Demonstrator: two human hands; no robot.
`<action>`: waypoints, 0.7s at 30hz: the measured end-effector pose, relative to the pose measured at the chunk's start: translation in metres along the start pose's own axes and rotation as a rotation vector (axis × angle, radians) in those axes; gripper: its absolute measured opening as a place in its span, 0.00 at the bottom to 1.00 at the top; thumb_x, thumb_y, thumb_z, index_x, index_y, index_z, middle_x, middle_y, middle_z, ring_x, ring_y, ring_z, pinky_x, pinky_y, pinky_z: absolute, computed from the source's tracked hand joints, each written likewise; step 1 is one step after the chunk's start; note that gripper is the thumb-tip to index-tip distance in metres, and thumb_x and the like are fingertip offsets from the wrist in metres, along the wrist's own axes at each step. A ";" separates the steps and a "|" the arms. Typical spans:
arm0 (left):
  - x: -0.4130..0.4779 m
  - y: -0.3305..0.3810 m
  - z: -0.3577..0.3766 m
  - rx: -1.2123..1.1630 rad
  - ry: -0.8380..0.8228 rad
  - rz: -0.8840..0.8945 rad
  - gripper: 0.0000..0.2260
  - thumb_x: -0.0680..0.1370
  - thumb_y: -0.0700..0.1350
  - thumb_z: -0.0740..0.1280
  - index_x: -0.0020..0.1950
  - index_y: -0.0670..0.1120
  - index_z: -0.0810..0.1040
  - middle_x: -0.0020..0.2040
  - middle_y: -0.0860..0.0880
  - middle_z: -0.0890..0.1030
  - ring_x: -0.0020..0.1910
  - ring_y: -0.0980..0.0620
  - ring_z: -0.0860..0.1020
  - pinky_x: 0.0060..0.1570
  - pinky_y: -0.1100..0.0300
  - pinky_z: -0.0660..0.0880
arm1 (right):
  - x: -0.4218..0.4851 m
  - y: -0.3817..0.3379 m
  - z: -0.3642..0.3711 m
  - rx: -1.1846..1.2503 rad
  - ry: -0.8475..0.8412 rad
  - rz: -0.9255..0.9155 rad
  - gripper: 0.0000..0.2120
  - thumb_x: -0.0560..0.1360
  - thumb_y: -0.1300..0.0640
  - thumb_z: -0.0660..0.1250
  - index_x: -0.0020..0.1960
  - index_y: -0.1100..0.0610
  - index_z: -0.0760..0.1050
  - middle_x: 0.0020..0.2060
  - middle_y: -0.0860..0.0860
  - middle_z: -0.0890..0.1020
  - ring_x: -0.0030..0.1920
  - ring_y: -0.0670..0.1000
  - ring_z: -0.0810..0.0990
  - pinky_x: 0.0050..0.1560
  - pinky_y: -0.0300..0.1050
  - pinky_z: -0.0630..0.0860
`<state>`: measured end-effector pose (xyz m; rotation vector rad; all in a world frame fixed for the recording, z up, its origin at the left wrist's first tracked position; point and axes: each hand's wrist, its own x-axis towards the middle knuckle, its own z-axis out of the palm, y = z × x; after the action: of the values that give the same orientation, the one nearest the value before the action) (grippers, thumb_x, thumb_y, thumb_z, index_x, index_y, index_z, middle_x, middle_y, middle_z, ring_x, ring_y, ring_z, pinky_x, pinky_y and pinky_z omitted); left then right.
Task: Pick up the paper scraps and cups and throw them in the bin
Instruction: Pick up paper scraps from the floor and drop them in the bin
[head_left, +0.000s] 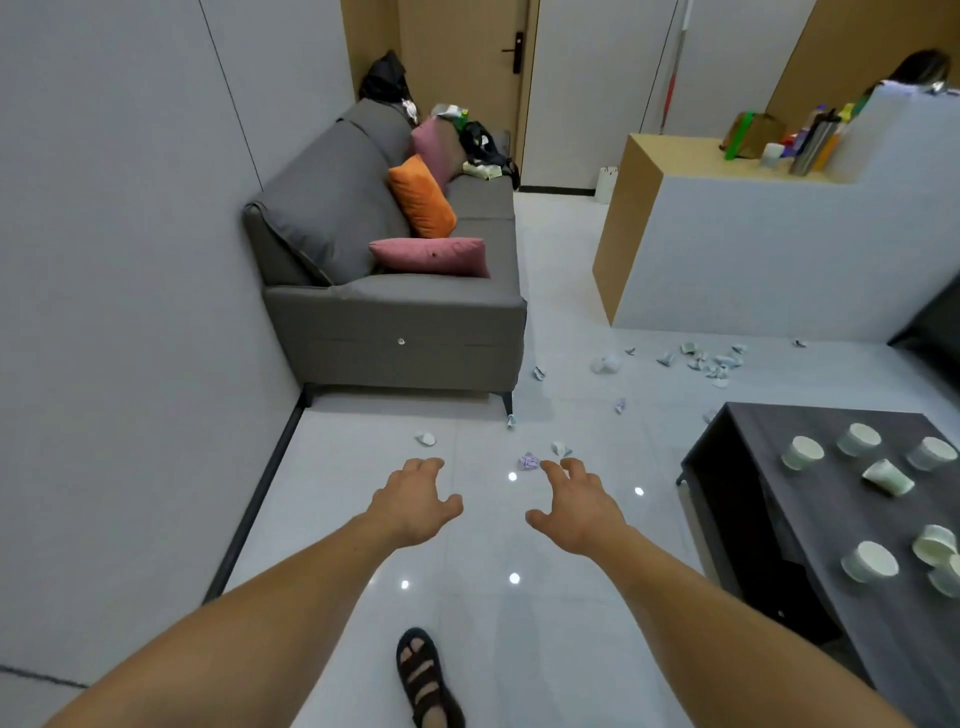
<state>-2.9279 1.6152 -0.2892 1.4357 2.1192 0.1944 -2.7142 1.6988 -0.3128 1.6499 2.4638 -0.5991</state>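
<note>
Spread, empty: left hand (415, 499), right hand (576, 512); sofa (395, 317) ahead, dark table (810, 519) with cups (802, 453) right.

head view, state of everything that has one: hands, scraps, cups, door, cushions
left hand, open, holding nothing
right hand, open, holding nothing
purple paper scrap, crumpled, on the floor
far paper scraps, scattered on the floor
tipped paper cup, lying on its side on the coffee table
door, closed
orange cushion, propped against the sofa back
pink cushion, lying flat on the sofa
</note>
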 end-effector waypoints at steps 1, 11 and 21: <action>0.025 0.000 -0.006 -0.007 -0.001 0.001 0.30 0.77 0.57 0.61 0.76 0.48 0.57 0.75 0.47 0.60 0.71 0.45 0.64 0.67 0.48 0.66 | 0.024 -0.001 -0.004 -0.002 0.002 0.002 0.35 0.75 0.41 0.63 0.77 0.49 0.53 0.75 0.52 0.56 0.70 0.57 0.63 0.62 0.52 0.71; 0.237 0.017 -0.080 -0.034 -0.041 0.035 0.29 0.77 0.55 0.62 0.76 0.48 0.59 0.74 0.47 0.62 0.70 0.44 0.64 0.66 0.49 0.67 | 0.222 0.003 -0.056 0.024 0.012 0.081 0.34 0.75 0.43 0.64 0.76 0.49 0.56 0.74 0.51 0.59 0.69 0.57 0.65 0.62 0.51 0.70; 0.412 0.022 -0.073 -0.004 -0.179 -0.089 0.30 0.77 0.57 0.62 0.76 0.49 0.58 0.75 0.47 0.61 0.70 0.45 0.65 0.66 0.50 0.67 | 0.411 0.047 -0.040 0.082 -0.188 0.100 0.35 0.77 0.43 0.63 0.78 0.51 0.53 0.75 0.53 0.57 0.72 0.59 0.61 0.65 0.53 0.70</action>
<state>-3.0570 2.0049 -0.3722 1.3027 2.0289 0.0343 -2.8306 2.0840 -0.4156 1.6504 2.2396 -0.8115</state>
